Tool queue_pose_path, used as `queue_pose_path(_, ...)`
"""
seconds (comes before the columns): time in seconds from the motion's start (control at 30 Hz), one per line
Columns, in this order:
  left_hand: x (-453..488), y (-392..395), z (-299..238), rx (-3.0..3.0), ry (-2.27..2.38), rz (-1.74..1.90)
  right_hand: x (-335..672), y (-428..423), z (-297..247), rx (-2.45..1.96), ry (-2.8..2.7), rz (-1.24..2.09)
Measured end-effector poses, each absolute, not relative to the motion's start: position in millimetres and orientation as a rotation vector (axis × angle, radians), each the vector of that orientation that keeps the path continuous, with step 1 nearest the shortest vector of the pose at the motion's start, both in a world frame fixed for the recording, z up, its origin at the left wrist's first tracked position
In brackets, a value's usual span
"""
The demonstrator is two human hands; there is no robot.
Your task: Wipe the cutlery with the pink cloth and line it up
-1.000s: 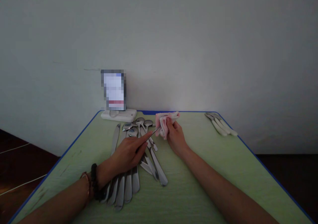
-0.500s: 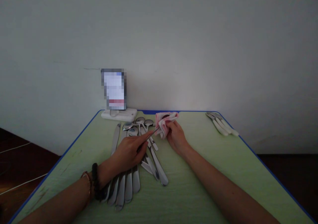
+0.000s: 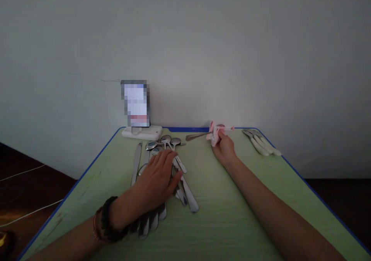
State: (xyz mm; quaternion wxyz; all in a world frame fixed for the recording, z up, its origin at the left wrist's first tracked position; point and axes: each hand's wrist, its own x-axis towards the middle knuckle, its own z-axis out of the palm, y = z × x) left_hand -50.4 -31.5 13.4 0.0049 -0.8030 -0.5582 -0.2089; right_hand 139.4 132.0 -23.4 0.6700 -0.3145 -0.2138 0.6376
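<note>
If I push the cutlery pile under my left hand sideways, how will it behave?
The cutlery pile would probably fan apart, since pieces lie loose and overlapping. Smooth metal handles likely slide easily on the table, and look stiff.

**No legible markings found**

The card (image 3: 135, 103) standing on a white base (image 3: 142, 132) at the far left corner of the table (image 3: 232, 222) is blurred out, so nothing on it reads. No stamp or brand can be made out on the cutlery (image 3: 189, 199).
</note>
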Motion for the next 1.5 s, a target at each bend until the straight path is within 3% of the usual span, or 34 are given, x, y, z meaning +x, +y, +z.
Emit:
queue_pose_path(0.23,-39.1,-44.4,31.6,-3.153,-1.275,-0.447,140.9,133.5,-24.4,-0.686,-0.498,1.455)
queue_pose_path(1.5,-59.3,-50.0,30.7,-3.142,-1.298,-0.138,138.7,129.3,-18.0,-0.690,-0.445,1.517)
